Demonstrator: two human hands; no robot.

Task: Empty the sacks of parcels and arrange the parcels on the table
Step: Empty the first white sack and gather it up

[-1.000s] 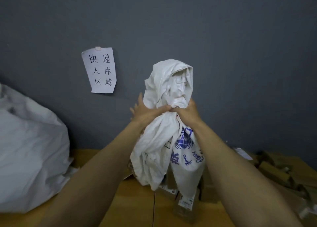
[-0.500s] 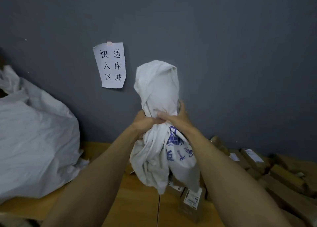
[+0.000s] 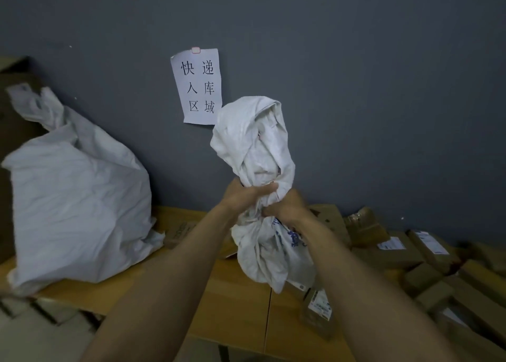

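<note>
Two bare forearms reach forward from the bottom edge over the wooden table. Above the table the two hands meet, touching, on a limp white sack held upright in the air. The left hand has its fingers and thumb curled tightly round the bunched middle of the sack. The right hand sits just beside and slightly below it, fingers closed into the same twist of cloth, though the fingertips are hidden in the folds. The upper part of the sack stands crumpled above the hands. The lower part, with blue print on it, hangs down towards the table.

Below the hanging end a labelled brown parcel lies on the table. To the right, brown parcels lie heaped on the table, some with white labels facing up.

At the left end of the table a bulging white full sack stands against the grey wall. On the wall, between the two sacks, hangs a paper sign printed with black characters.
</note>
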